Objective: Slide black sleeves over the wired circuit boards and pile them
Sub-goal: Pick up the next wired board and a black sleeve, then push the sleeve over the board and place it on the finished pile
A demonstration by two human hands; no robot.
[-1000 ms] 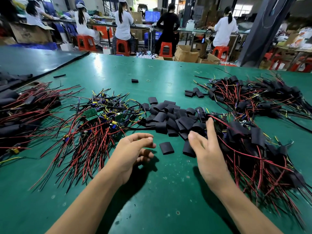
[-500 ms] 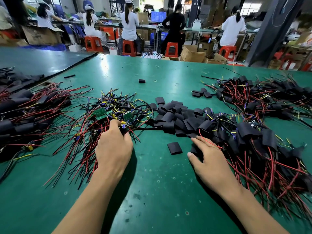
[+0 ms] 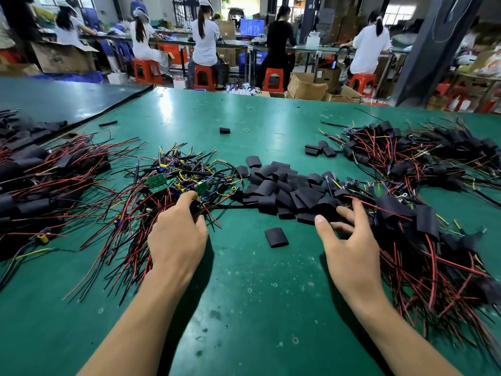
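Ok, nearest: green surface (image 3: pixel 257 308), both forearms cut off by the frame edge. On the left, the left hand (image 3: pixel 177 240) has its grip curled into the tangle of unsleeved wired boards (image 3: pixel 173 185), pinching wires; what's under the fingertips is hidden. Opposite, the right hand (image 3: pixel 349 251) has its grip wide, fingers spread at the edge of the black sleeve pile (image 3: pixel 284 188), nothing held. One loose sleeve (image 3: pixel 276 237) lies flat between the hands. The sleeved boards (image 3: pixel 423 240) are heaped right, running off frame. Further heaps: left heap (image 3: pixel 40 180), far-right heap (image 3: pixel 406 158). The workers (image 3: pixel 206 42) behind are blurred.
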